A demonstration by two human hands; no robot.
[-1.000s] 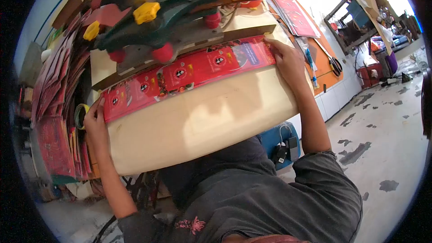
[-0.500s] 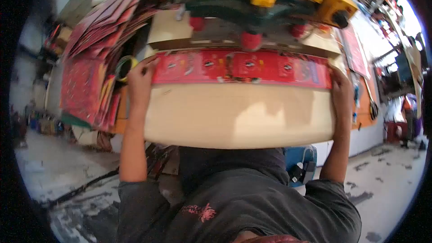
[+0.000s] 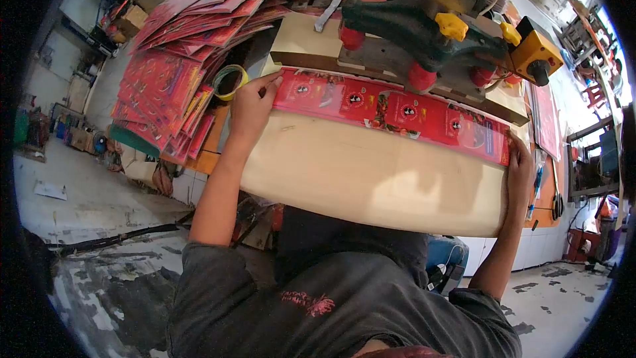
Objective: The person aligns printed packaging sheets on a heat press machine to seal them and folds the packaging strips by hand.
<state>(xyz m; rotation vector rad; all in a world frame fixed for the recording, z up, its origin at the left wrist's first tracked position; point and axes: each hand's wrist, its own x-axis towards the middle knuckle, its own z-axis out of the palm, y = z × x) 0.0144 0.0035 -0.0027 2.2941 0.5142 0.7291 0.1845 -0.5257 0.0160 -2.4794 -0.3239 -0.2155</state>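
A long red printed strip [image 3: 391,111] lies across a pale board [image 3: 371,172], along the front of a green machine [image 3: 411,30] with yellow knobs and red feet. At the strip's left end, my left hand [image 3: 253,107] pinches the corner between thumb and fingers. My right hand [image 3: 521,164] is at the other end, its fingers together against the edge of the strip and board. The strip's far edge lies close to a raised pale ledge [image 3: 308,40] under the machine.
Stacked red printed sheets [image 3: 159,86] lie at the left, with a yellow-rimmed tape roll [image 3: 230,82] beside them. A yellow control box [image 3: 535,59] is at the back right. Scissors [image 3: 557,205] and another red sheet [image 3: 546,119] rest on the orange surface at the right.
The view has turned, so the board and machine appear further right and more of the sheet stack shows. Both hands have stayed at the ends of the strip.
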